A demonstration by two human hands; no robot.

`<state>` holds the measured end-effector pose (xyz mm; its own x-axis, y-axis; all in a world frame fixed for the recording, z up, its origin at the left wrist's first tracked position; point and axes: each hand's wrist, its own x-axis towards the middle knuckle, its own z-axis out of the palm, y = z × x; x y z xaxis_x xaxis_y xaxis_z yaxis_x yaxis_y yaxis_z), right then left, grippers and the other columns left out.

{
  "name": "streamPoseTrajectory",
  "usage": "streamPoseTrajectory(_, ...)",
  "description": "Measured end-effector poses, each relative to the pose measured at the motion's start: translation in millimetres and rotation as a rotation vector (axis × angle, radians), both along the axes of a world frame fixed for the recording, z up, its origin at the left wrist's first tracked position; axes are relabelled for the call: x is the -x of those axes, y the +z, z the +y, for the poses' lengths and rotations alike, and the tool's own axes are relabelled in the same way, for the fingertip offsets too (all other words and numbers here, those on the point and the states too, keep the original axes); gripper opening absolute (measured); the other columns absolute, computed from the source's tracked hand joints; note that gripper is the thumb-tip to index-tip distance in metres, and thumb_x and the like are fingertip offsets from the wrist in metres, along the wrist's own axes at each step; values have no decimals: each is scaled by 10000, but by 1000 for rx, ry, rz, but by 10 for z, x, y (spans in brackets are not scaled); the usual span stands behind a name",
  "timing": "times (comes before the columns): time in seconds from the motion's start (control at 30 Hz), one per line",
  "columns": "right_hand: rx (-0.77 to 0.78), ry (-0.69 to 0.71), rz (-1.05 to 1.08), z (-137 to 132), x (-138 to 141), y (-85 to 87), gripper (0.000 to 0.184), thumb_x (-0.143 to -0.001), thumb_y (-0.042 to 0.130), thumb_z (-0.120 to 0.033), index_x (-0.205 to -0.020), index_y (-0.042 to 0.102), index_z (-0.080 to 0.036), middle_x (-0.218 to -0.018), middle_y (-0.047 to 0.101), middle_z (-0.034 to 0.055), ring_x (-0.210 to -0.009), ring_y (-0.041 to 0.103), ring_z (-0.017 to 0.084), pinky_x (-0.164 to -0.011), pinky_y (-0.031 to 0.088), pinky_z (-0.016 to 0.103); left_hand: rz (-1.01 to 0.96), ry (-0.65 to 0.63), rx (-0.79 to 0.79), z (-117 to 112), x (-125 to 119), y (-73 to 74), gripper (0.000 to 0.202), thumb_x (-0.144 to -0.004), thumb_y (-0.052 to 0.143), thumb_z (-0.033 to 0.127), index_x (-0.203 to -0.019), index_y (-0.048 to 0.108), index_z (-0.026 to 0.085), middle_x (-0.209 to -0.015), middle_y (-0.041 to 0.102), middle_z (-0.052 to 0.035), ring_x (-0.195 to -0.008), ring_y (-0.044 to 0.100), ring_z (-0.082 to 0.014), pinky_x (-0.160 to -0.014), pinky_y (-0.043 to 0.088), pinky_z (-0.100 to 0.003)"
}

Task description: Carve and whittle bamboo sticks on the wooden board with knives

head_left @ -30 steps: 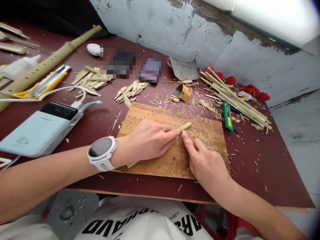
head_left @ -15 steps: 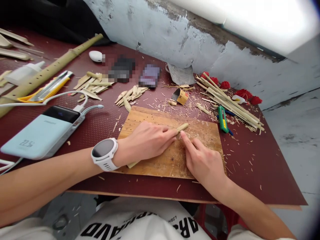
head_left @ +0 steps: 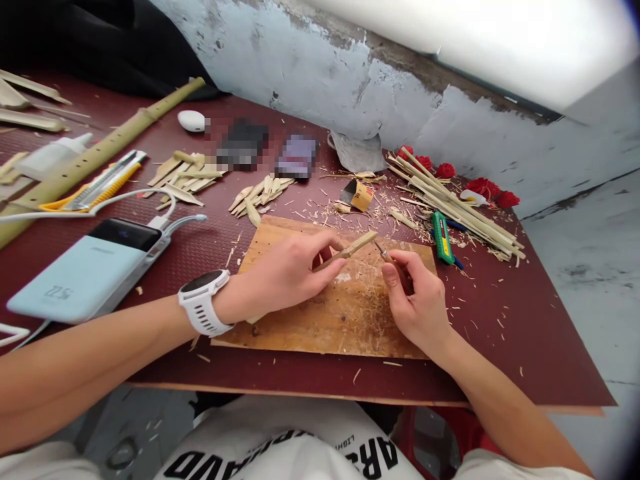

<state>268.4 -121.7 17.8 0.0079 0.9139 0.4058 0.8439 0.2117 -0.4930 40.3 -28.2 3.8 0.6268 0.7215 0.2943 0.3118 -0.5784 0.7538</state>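
Between the thumb and fingers of my left hand (head_left: 295, 270) is a slim bamboo piece (head_left: 361, 245), its free end slanting up to the right. My right hand (head_left: 417, 297) is closed around the brown handle of a small tool with a thin metal shaft (head_left: 383, 251); most of the handle is hidden in the fingers, and its kind I cannot make out. The shaft's tip is close to the bamboo's free end, seemingly just apart from it. Both hands are over a worn wooden board (head_left: 300, 337) lying on the dark red table (head_left: 505, 320).
A pale blue power bank (head_left: 75, 273) with cables lies left. Behind it are a bamboo flute (head_left: 107, 143) and a yellow cutter (head_left: 110, 183). Bamboo slips (head_left: 263, 193) lie behind the board. A green-handled knife (head_left: 443, 239) and bamboo sticks (head_left: 460, 203) lie right, among shavings.
My hands have come up off the board and apart. The bamboo piece is now raised in my left fingers, and the tool in my right hand has come into sight.
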Motion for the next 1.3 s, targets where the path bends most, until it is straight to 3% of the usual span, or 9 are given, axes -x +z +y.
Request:
streamPoseTrajectory(0.13, 44, 48, -8, -13, -5, 11, 291, -1096, 446, -404, -1102, 636, -183, -720, 630, -30, -532, 502, 100, -552, 362, 236, -213, -169, 480, -15, -9, 46, 167, -1079, 534, 349, -1142, 543, 194, -806, 603, 34, -488, 601, -62, -401, 442, -168)
streamPoseTrajectory(0.23, 71, 94, -14, -21, -13, -2, 342, -1107, 406, -420, -1010, 638, -188, -736, 651, -8, -578, 558, 114, -593, 391, 243, -241, -240, 611, -45, -11, 85, 159, -1102, 481, 353, -1161, 493, 206, -848, 599, 32, -403, 500, -24, -345, 401, -149)
streamPoseTrajectory(0.33, 88, 112, -5, -24, -20, -31, 358, -1107, 403, -445, -977, 621, -192, -717, 653, -6, -585, 583, 123, -601, 404, 244, -240, -294, 578, -69, -9, 107, 142, -1117, 443, 336, -1170, 475, 208, -798, 621, 36, -433, 451, -27, -384, 389, -142)
streamPoseTrajectory(0.5, 73, 141, -4, -27, -24, -40, 340, -1111, 403, -412, -955, 610, -191, -653, 597, -33, -522, 531, 108, -569, 378, 238, -298, -280, 537, -106, -23, 113, 120, -1096, 491, 304, -1157, 499, 200, -743, 571, 48, -582, 506, -66, -489, 404, -162)
streamPoseTrajectory(0.7, 70, 176, 19, -49, -23, -35, 313, -1111, 407, -385, -949, 594, -193, -673, 582, -31, -553, 539, 112, -589, 389, 239, -312, -293, 522, -125, -22, 115, 215, -1090, 505, 292, -1283, 532, 202, -797, 570, 37, -544, 394, -56, -453, 332, -168)
streamPoseTrajectory(0.87, 137, 184, 37, -53, -18, -73, 344, -1120, 368, -375, -911, 572, -195, -640, 492, -49, -531, 473, 110, -580, 353, 253, -341, -263, 582, -128, -28, 93, 193, -1080, 517, 288, -1237, 550, 181, -769, 560, 29, -529, 401, -57, -423, 327, -168)
streamPoseTrajectory(1.03, 176, 126, 56, 18, -67, -125, 394, -1123, 365, -418, -861, 568, -205, -613, 464, -49, -528, 459, 113, -581, 340, 263, -474, -250, 606, -158, -20, 228, 147, -1065, 551, 242, -1189, 571, 167, -687, 528, 55, -489, 395, -48, -391, 305, -150)
streamPoseTrajectory(1.13, 154, 151, 138, 13, -97, -144, 377, -1125, 370, -419, -890, 583, -215, -612, 461, -51, -524, 459, 109, -562, 350, 251, -522, -253, 555, -159, 5, 268, 142, -1066, 569, 241, -1188, 589, 171, -691, 544, 52, -512, 424, -48, -407, 320, -143)
streamPoseTrajectory(1.3, 34, 256, 175, -56, -63, -129, 255, -1115, 418, -336, -954, 577, -219, -639, 469, -61, -505, 430, 90, -535, 349, 232, -442, -309, 529, -137, 26, 167, 93, -1083, 558, 262, -1156, 581, 211, -728, 526, 59, -553, 430, -46, -469, 350, -150)
